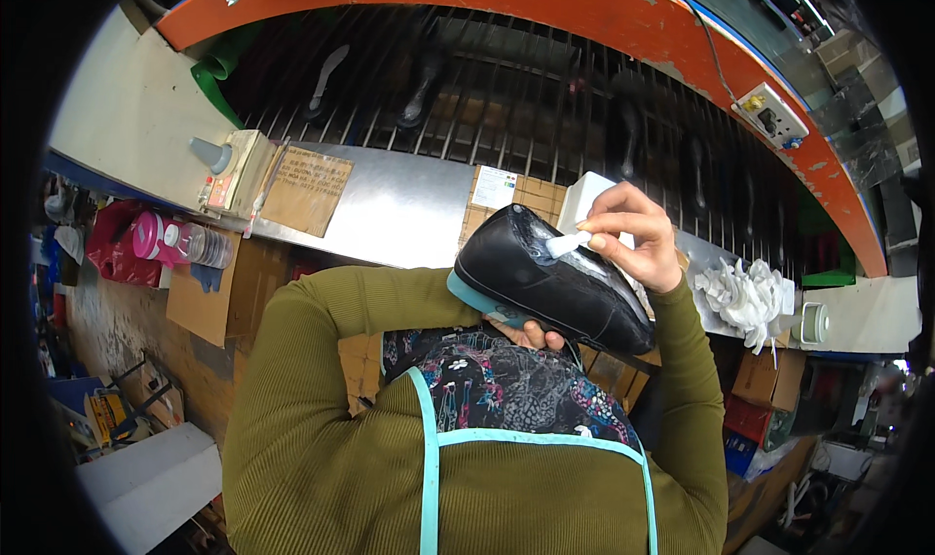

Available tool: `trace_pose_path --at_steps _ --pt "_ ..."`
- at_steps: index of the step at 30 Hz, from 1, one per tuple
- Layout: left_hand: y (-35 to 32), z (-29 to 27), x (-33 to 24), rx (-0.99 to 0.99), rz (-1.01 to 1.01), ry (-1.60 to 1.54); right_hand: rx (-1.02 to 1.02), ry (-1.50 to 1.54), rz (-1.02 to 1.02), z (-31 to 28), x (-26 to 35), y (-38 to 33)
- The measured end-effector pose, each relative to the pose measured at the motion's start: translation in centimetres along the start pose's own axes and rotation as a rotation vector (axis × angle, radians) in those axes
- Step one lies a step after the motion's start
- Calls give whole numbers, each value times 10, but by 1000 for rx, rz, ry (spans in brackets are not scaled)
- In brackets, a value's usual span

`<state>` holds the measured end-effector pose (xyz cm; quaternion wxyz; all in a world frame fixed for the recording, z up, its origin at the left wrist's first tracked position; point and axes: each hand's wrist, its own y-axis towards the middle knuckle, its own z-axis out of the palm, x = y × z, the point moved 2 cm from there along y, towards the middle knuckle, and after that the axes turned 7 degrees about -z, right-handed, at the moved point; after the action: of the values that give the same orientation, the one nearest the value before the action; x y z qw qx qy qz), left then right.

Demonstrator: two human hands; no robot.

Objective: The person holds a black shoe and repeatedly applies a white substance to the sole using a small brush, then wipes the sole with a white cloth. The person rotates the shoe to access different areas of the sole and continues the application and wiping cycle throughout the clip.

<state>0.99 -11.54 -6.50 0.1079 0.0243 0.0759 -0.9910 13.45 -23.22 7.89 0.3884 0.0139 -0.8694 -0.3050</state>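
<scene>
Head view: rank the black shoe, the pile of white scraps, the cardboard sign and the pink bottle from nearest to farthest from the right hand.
From the right hand:
1. Black shoe, directly under the fingers, touched by the small white piece they pinch.
2. Pile of white scraps, just to its right on the ledge.
3. Cardboard sign, well to the left on the metal ledge.
4. Pink bottle, far left.

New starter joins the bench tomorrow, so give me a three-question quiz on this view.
1. True or false: the left hand supports the black shoe from underneath.
2. What does the right hand press against the shoe? A) a small white piece B) a metal hammer C) a red brush
3. Fill in: the heap of white scraps lies to the shoe's ____.

Key: 1 true; 2 A; 3 right
</scene>
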Motion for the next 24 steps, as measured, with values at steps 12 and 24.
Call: trace_pose_path --at_steps 12,24 --pt "2 4 11 10 17 47 219 69 20 0 -13 19" --pt "-42 5 -9 68 218 11 -564 357 561 -27 -46 -99"
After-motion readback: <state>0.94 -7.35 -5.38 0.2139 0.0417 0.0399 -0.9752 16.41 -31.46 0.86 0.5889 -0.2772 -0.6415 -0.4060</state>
